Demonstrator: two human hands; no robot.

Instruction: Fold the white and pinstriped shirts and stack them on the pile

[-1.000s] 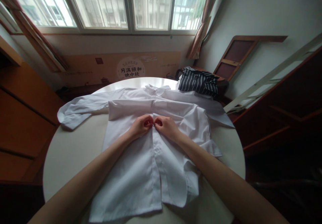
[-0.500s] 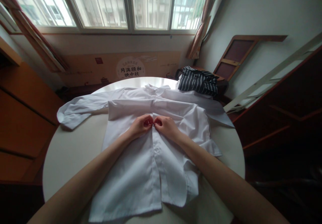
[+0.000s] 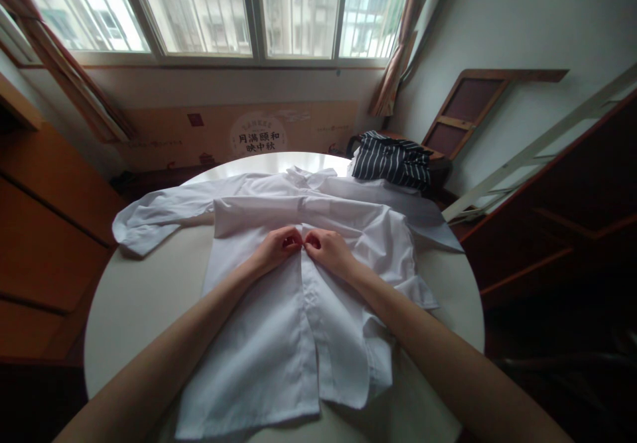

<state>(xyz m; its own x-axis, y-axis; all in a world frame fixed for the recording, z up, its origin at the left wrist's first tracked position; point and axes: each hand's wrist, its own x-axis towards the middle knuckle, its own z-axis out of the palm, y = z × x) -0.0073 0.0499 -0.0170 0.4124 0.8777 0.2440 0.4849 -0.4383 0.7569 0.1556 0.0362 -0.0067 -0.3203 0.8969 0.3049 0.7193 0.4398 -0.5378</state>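
Daylight came through the window (image 3: pixel 259 12) at twelve o'clock, overexposed there. It threw a pale glare on the table (image 3: pixel 271 162) at its far rim. The room toward three and nine o'clock stayed dim, perhaps underexposed. Straight lines bowed at the edges; the near forearms looked soft.

Both forearms are bare up to the picture's lower edge; no sleeve, watch or bracelet shows on them; the left hand (image 3: pixel 276 247) and the right hand (image 3: pixel 329 251) wear no gloves and no rings that can be made out; the fingernails look red-tinted, though they are small here.
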